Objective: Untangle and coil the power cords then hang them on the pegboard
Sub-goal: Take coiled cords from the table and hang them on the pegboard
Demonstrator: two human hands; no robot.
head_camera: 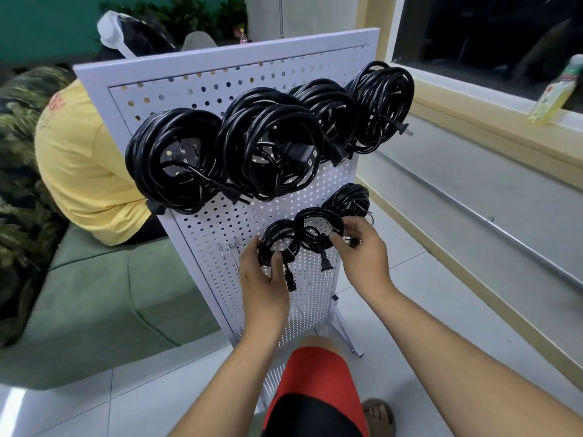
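Grips a small black cord coil (268, 238), glossy and neatly looped, low on the white pegboard (220, 222) with the left hand (263, 279), grip curled round its bottom loops, connector dangling beneath. Pinches the rim of a second small coil (303, 228), just right of it on the pegboard, in the right hand (362, 250) grip. Faces four thick black coils (148, 159) hung across the pegboard's upper rows, tightly wound, plugs poking out.

One white pegboard (220, 222) carries black power-cord coils (151, 159). There are four bundles along the top row, though the second from the left (271, 143) may be two coils overlapped, and three smaller ones in the lower row. Two hands show: the left hand (262, 279) and the right hand (362, 250). Two bottles stand in view, one on the window ledge (555, 96) and one behind the board (242, 36). One green sofa (94, 294).
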